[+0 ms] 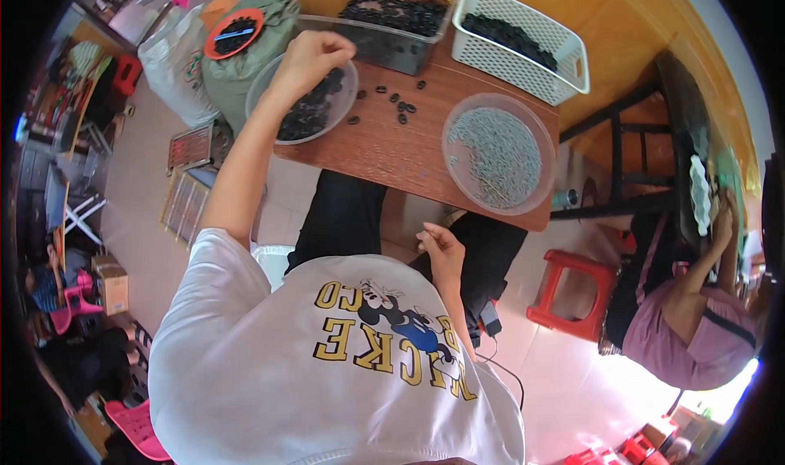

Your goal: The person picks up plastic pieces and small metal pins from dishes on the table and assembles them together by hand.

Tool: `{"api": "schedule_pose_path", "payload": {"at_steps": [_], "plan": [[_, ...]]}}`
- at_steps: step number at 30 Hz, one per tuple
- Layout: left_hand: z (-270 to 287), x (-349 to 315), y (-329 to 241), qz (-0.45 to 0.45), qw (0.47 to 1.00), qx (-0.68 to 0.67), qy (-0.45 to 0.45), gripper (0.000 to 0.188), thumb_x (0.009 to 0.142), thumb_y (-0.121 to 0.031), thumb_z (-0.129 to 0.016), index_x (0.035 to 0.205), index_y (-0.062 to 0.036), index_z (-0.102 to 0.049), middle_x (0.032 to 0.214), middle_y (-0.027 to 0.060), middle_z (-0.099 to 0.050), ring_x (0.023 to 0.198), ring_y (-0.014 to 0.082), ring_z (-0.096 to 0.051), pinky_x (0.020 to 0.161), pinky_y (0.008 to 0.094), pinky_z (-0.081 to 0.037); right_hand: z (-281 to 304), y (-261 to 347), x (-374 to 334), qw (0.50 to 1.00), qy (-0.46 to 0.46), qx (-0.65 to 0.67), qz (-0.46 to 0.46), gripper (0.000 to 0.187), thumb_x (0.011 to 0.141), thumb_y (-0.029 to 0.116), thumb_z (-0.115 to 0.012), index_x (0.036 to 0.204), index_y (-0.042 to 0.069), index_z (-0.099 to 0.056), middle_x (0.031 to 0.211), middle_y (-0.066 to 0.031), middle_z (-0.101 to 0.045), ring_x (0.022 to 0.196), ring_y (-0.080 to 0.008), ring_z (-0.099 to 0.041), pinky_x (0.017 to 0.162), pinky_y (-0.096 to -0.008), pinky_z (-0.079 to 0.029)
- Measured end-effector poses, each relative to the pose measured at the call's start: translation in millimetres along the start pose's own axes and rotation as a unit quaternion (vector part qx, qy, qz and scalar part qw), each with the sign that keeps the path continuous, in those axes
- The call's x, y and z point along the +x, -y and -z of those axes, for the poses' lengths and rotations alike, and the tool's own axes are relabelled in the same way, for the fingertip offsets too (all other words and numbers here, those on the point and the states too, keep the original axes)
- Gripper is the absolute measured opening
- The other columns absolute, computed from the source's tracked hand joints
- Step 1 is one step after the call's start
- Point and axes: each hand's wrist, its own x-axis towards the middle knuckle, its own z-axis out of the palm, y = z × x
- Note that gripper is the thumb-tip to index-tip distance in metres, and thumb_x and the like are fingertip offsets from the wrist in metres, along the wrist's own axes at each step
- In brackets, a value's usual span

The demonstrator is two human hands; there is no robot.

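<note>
Positioning the left hand (320, 58), fingertips together, grip contents unclear, low over the bowl (350, 97) should limit spilled black pieces (306, 120).

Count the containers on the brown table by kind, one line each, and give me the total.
Round clear bowls: 2
Rectangular clear bin: 1
White basket: 1
Total: 4
</note>
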Motion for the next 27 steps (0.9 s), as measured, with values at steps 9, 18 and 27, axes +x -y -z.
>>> {"api": "schedule_pose_path", "payload": {"at_steps": [9,18,27], "plan": [[16,-55,102,0.070,0.969,0.237,0.018,0.028,0.071,-0.013,-0.070,0.097,-0.0030,-0.067,0.097,0.0175,-0.063,0.094,0.0336,-0.060,0.081,0.0415,-0.048,13,-63,25,0.998,0.015,-0.021,-0.059,0.019,0.082,-0.001,-0.060,0.100,-0.007,-0.061,0.080,-0.0098,-0.064,0.064,-0.0113,-0.057,0.062,-0.0225,-0.046],[-6,-53,108,0.016,0.981,0.195,0.001,0.022,0.072,-0.007,-0.067,0.094,-0.0009,-0.067,0.092,0.0204,-0.061,0.090,0.0367,-0.059,0.080,0.0416,-0.047,19,-78,28,0.996,0.025,-0.078,-0.033,0.017,0.084,-0.004,-0.055,0.100,-0.010,-0.057,0.076,-0.0091,-0.060,0.064,-0.0125,-0.054,0.061,-0.0234,-0.044],[6,-56,41,0.120,0.993,0.015,0.016,0.018,0.071,-0.010,-0.069,0.087,-0.0012,-0.069,0.071,0.0159,-0.066,0.069,0.0252,-0.066,0.068,0.0313,-0.050,22,-75,25,0.996,0.026,-0.076,-0.049,0.022,0.083,0.005,-0.058,0.104,-0.003,-0.063,0.084,-0.0088,-0.067,0.070,-0.0123,-0.062,0.067,-0.0244,-0.049]]}}
